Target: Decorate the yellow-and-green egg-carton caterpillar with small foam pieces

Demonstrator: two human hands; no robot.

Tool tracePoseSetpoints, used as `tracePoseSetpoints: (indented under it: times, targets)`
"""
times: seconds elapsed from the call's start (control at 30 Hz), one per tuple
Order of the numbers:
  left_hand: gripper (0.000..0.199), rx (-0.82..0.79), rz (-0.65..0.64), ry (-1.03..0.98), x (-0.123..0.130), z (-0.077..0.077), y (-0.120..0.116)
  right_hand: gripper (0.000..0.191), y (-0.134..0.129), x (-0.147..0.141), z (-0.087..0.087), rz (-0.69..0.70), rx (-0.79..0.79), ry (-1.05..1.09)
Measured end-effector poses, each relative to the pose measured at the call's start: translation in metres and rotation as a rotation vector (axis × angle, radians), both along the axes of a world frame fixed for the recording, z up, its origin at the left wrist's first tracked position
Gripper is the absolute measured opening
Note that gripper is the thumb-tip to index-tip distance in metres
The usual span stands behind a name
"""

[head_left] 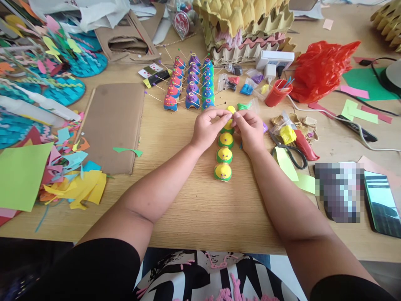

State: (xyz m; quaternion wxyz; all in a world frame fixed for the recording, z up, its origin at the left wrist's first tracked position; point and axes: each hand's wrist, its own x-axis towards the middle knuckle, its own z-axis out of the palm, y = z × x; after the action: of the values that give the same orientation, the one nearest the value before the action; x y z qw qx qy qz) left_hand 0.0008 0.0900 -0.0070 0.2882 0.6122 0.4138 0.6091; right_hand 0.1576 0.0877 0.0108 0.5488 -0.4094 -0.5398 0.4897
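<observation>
In the middle of the table, a row of yellow-and-green clay-covered bumps (224, 155) runs away from me, and the nearest bump bears a small face. Over its far end my left hand (207, 127) and my right hand (249, 128) meet, thumbs and fingers closed in a pinch. A small yellow clay piece (231, 109) shows between the fingertips, touched from both sides. The hands partly hide the far bumps. Just beyond stand three finished-looking rows: a red-and-blue one (171, 102), a purple-and-blue one (192, 99) and a blue-and-green one (208, 101), with pins sticking out.
A cardboard sheet (114, 125) and paper scraps (78, 184) lie left. Egg trays (247, 21) are stacked at the back. To the right are a red cup (278, 93), a red bag (322, 71), black-handled scissors (294, 154), a cable and a phone (381, 202).
</observation>
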Motion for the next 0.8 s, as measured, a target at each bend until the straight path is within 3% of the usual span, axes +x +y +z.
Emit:
tracePoseSetpoints:
  times: [0.27, 0.8]
  targets:
    - [0.051, -0.025, -0.056, -0.131, 0.0018, -0.0019, 0.0024, 0.062, 0.0000, 0.0000, 0.0003, 0.002, 0.008, 0.004]
    - [0.044, -0.027, -0.133, -0.056, -0.0003, -0.0047, 0.0036, 0.059, 0.0008, 0.0011, -0.0011, 0.014, 0.011, 0.035]
